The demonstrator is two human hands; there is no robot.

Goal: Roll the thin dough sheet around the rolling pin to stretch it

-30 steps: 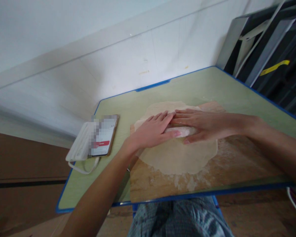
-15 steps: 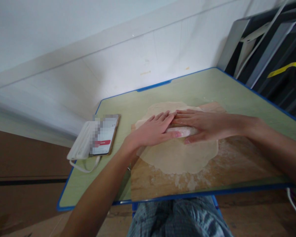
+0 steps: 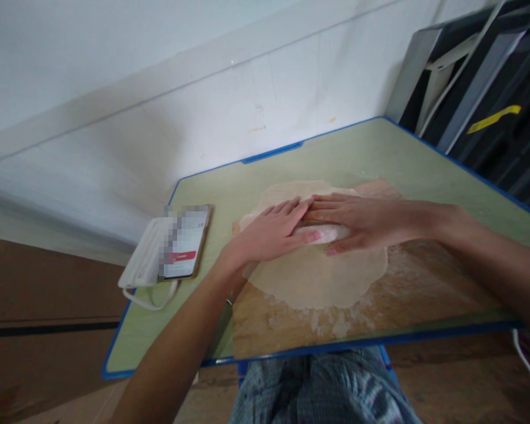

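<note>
A wide, thin sheet of dough (image 3: 318,282) lies on a floured wooden board (image 3: 265,335). Across its upper half is a flour-whitened rolling pin (image 3: 331,234), mostly covered by my hands. My left hand (image 3: 277,231) bears down on its left part, thumb on the near side and fingers reaching over to the far side. From the right, my right hand (image 3: 351,221) lies over the pin too, its fingers long and its thumb resting near the dough. The fingertips of both hands meet at the middle. Both ends of the pin are hidden.
A phone (image 3: 188,244) with a lit screen lies on the green table (image 3: 357,150) at the left, beside a white face mask (image 3: 143,253) whose loop hangs near the edge. A white wall (image 3: 229,106) stands behind. Dark equipment (image 3: 490,100) is at the right.
The view has shifted slightly. Both hands stay over the rolling pin at nearly the same spot on the dough, and the dough looks unchanged.
</note>
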